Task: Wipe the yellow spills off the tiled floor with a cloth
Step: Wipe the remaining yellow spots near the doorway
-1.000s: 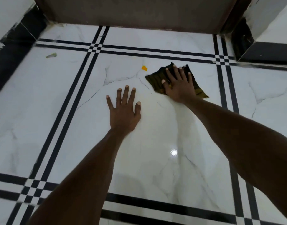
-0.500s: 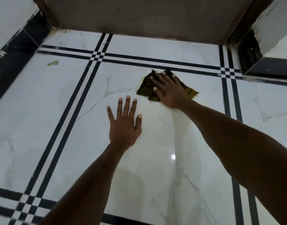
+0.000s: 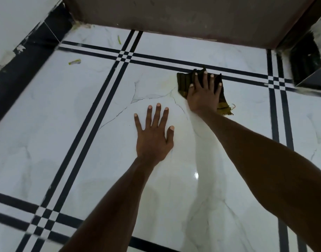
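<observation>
A dark olive cloth (image 3: 183, 82) with a yellow striped edge lies on the white marble floor (image 3: 83, 124), just below a black stripe. My right hand (image 3: 204, 93) presses flat on the cloth with fingers spread. A faint yellowish smear (image 3: 167, 84) shows on the tile left of the cloth. My left hand (image 3: 154, 135) rests flat on the bare tile, fingers apart, holding nothing. A yellow-green spill (image 3: 74, 62) lies far left, and a thin yellow streak (image 3: 119, 39) sits near the back wall.
A brown wall or door base (image 3: 174, 19) closes the back. A black skirting (image 3: 25, 66) runs along the left wall, and a dark corner block (image 3: 308, 68) stands at the right. Double black stripes (image 3: 105, 99) cross the floor.
My right hand slid the cloth left over the small orange-yellow spot, then back right and up to the black stripe. The spot is gone, leaving a faint smear. My left hand stayed planted.
</observation>
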